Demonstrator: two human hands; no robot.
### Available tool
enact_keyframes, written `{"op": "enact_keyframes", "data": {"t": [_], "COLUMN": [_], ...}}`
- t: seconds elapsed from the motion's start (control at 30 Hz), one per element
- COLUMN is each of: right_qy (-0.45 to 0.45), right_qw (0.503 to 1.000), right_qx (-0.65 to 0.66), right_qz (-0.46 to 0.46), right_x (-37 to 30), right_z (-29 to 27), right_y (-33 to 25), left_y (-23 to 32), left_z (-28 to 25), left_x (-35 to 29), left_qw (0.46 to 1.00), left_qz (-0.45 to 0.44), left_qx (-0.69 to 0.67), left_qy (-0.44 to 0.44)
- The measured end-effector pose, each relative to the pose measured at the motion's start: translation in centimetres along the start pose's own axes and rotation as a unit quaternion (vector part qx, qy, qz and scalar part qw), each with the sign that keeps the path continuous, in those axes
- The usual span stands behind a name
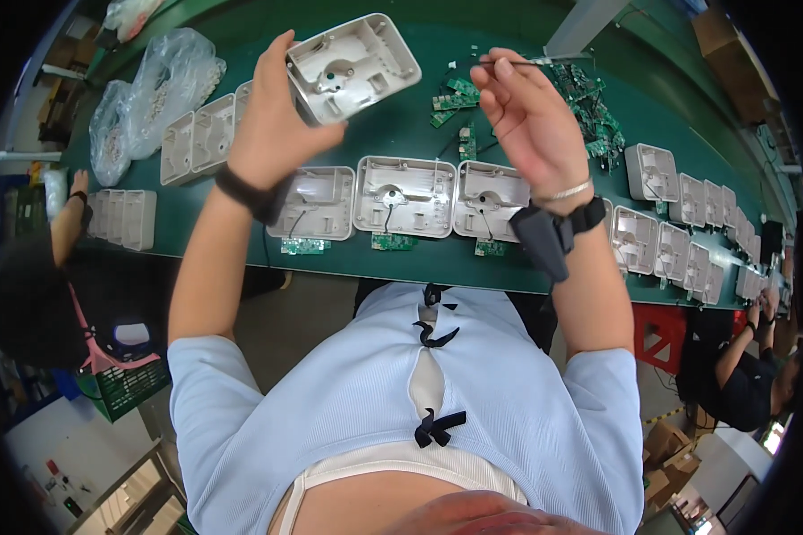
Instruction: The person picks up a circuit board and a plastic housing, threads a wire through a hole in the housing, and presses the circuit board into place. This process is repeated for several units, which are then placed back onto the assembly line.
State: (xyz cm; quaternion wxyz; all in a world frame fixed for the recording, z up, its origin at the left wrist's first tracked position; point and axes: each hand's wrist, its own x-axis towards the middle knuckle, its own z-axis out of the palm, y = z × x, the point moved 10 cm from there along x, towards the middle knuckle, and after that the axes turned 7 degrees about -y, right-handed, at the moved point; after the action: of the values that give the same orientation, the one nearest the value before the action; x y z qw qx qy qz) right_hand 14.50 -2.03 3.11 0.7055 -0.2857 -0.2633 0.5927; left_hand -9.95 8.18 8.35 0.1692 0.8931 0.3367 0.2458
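My left hand (275, 120) is closed on the edge of a white plastic housing (379, 67), an open shallow tray tilted above the green table, its ribbed inside showing. My right hand (544, 134) pinches a thin dark cable (558, 61) between thumb and fingertips; what its far end joins is hard to make out. Under my hands a row of similar housings (405, 223) lies along the table's near edge. Cables run from their centres to small green circuit boards (393, 242) in front of them. My right forearm partly hides this row.
Loose circuit boards with cables (598, 116) are heaped beyond my right hand. Clear bags of small parts (174, 76) lie far left, near stacked housings (178, 147). More housings (651, 169) line the right side. Other people sit at both ends of the green table (401, 107).
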Motion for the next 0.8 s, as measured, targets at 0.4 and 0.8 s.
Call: {"op": "enact_keyframes", "data": {"t": [0.4, 0.8], "right_qy": [-0.088, -0.102], "right_qw": [0.78, 0.682], "right_qx": [-0.546, -0.661], "right_qz": [-0.293, -0.296], "right_x": [-6.0, -7.0], "right_z": [11.1, 12.8], "right_y": [1.4, 3.0], "left_y": [8.0, 7.4], "left_z": [-1.4, 0.7], "left_x": [-7.0, -8.4], "left_qw": [0.999, 0.987], "left_qz": [-0.001, -0.036], "left_qx": [-0.042, -0.145], "left_qy": [0.034, 0.052]}}
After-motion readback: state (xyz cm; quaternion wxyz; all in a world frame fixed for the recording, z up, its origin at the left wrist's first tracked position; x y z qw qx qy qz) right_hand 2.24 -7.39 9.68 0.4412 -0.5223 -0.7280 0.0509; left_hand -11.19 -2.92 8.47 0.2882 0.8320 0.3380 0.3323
